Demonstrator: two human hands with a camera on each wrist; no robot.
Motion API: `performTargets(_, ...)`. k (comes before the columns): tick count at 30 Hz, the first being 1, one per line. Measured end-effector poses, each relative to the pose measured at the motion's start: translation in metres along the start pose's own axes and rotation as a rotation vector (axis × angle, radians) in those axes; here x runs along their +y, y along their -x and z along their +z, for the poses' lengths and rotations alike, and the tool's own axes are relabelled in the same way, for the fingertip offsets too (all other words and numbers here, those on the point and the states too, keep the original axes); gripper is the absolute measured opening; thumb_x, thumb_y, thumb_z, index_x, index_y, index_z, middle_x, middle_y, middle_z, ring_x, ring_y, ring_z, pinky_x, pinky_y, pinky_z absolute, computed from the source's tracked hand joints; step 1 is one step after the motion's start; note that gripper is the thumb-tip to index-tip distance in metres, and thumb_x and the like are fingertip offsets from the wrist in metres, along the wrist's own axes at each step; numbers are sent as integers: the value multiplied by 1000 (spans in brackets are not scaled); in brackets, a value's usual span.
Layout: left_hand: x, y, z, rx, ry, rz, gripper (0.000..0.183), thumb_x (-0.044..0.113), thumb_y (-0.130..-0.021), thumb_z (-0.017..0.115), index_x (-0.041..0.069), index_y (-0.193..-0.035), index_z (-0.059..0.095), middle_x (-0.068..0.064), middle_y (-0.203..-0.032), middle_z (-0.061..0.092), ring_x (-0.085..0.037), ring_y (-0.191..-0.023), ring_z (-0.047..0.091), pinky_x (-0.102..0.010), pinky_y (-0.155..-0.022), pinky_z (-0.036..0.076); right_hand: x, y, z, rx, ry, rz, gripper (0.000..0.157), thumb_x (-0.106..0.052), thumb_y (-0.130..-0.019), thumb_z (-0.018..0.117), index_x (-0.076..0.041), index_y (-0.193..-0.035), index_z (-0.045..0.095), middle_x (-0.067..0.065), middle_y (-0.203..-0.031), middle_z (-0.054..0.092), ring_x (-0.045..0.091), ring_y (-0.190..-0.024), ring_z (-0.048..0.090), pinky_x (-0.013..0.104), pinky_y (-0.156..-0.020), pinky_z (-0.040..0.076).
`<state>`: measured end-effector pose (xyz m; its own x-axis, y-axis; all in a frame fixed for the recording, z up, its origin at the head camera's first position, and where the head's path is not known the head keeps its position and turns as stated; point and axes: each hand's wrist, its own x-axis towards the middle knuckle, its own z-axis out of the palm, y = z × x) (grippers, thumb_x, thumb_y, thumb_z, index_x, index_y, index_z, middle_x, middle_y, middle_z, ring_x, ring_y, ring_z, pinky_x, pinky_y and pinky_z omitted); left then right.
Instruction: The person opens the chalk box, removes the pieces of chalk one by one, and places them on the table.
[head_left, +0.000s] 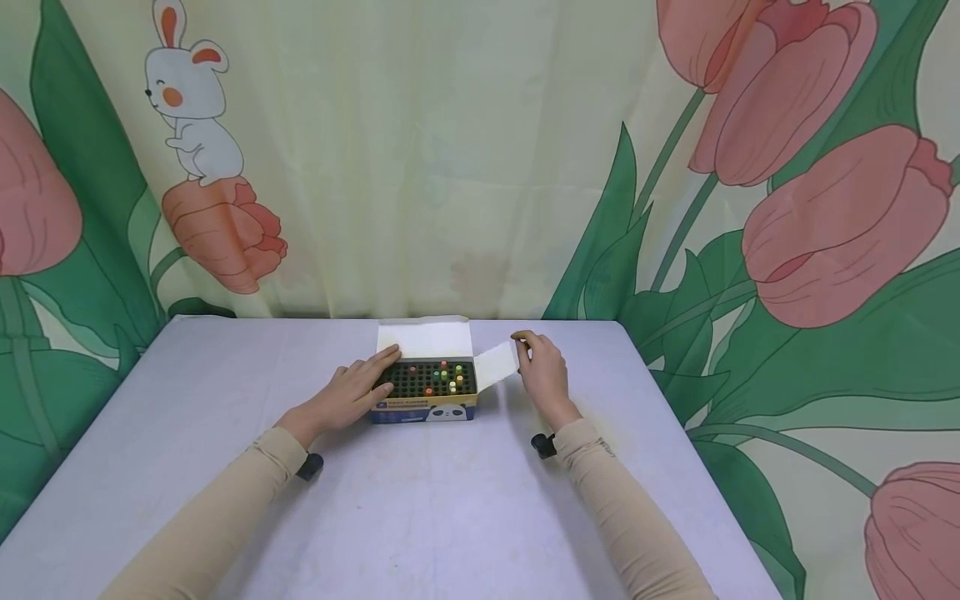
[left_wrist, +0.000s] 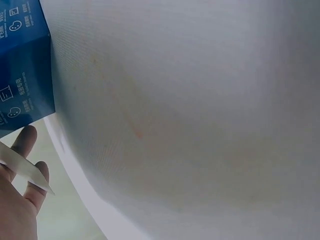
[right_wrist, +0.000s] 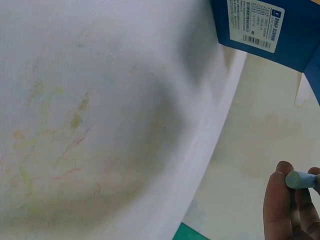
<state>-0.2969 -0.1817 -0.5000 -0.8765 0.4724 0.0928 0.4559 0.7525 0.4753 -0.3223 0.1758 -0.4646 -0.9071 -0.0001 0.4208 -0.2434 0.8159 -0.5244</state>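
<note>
A blue and yellow box [head_left: 405, 414] with a panda face on its front stands open on the table. Inside it is a black holder with rows of holes, and several coloured chalk ends [head_left: 452, 375] show towards its right side. My left hand [head_left: 352, 386] lies against the box's left edge, fingers extended, beside a white flap [left_wrist: 25, 171]. Just off the right side flap [head_left: 497, 365] is my right hand [head_left: 545, 375]. Between its thumb and fingers it pinches a pale blue chalk stick [right_wrist: 302, 180], seen in the right wrist view.
A white cloth with faint coloured smudges covers the table [head_left: 420, 517]. The box's lid [head_left: 423, 337] stands raised at the back. Behind the table's far edge hangs a curtain [head_left: 465, 167] printed with tulips and a rabbit.
</note>
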Motion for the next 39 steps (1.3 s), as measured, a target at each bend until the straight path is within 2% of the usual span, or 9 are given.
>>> performTargets(7, -1, 0, -1, -6, -7, 15, 68, 53, -110, 37, 22, -168, 18, 0, -175, 15, -44, -145, 40, -73, -109, 26, 9, 1, 1, -10, 42, 45, 24, -19, -108, 56, -15, -123, 73, 10, -103, 71, 19, -67, 68, 36, -59, 51)
performTargets(15, -2, 0, -1, -2, -9, 16, 68, 54, -110, 36, 22, -168, 18, -1, -175, 15, -45, -145, 40, -74, -109, 26, 26, 1, 0, -13, 80, 85, 23, -21, -107, 57, -15, -121, 74, 8, -103, 72, 25, -79, 68, 40, -61, 52)
performTargets(22, -4, 0, 0, 2, -9, 18, 66, 53, -111, 34, 23, -168, 19, 0, -174, 16, -44, -144, 40, -73, -109, 27, 41, 2, 0, -28, 121, 119, 21, -19, -106, 59, -16, -120, 74, 9, -104, 72, 28, -90, 69, 45, -69, 55)
performTargets(39, -2, -2, 1, 16, -27, 27, 65, 51, -112, 33, 22, -168, 18, -1, -174, 16, -44, -143, 42, -73, -109, 27, 65, 5, -7, -109, 165, 203, 22, -16, -106, 58, -11, -120, 74, 11, -106, 72, 28, -91, 69, 45, -75, 55)
